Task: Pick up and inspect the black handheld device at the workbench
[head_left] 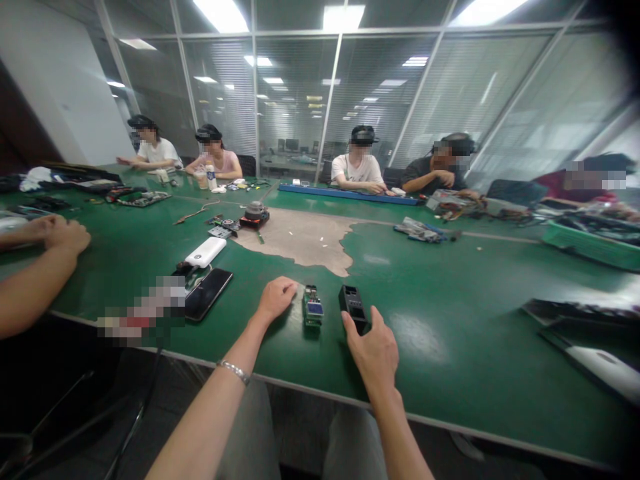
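The right hand (374,341) clasps the near end of a black case (352,302). Left of it, a circuit board (313,310) lies on the green table (460,353), just beside the curled left hand (278,298), its grip unclear; co-workers (357,170) sit beyond.

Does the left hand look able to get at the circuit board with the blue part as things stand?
Probably yes: the left hand is just left of the circuit board, with nothing visible between them. The right hand is at the black case, beyond the board.
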A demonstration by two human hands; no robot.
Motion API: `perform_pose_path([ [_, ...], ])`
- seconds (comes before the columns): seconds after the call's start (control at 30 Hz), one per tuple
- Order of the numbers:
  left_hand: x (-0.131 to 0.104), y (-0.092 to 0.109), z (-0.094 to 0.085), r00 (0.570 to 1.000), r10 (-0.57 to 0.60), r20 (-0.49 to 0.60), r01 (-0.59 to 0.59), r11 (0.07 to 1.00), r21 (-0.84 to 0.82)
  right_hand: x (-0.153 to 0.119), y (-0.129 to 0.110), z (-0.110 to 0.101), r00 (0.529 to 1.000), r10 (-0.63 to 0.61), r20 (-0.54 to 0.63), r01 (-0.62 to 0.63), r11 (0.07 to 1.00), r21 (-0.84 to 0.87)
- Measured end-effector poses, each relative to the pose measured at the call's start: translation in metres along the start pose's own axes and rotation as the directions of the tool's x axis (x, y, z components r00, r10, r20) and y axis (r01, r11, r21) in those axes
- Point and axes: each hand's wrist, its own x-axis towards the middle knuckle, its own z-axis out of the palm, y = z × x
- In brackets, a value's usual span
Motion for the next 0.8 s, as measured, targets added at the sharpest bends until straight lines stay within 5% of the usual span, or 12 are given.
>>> perform_pose_path([
  [0.1, 0.000, 0.000, 0.000, 1.000, -0.005, -0.002, 0.005, 1.000, 0.004, 0.002, 0.006, -0.004, 0.988, 0.002, -0.155, 0.028, 0.981, 0.190],
  [0.2, -0.001, 0.001, 0.000, 1.000, -0.006, 0.002, 0.006, 1.000, 0.007, 0.005, 0.011, -0.010, 0.981, 0.041, -0.190, 0.012, 0.963, 0.268],
  [0.5, -0.001, 0.003, -0.001, 1.000, -0.010, 0.001, 0.010, 1.000, 0.007, 0.006, -0.003, -0.003, 0.988, 0.077, 0.135, -0.067, 0.995, -0.076],
  [0.63, -0.001, 0.002, -0.001, 1.000, -0.005, -0.003, 0.005, 1.000, 0.012, 0.006, -0.007, -0.003, 0.983, 0.109, 0.149, -0.095, 0.991, -0.097],
  [0.8, 0.000, 0.001, 0.000, 1.000, -0.006, 0.009, 0.006, 1.000, 0.018, 0.009, -0.024, -0.014, 0.996, 0.049, 0.076, -0.056, 0.993, 0.099],
])
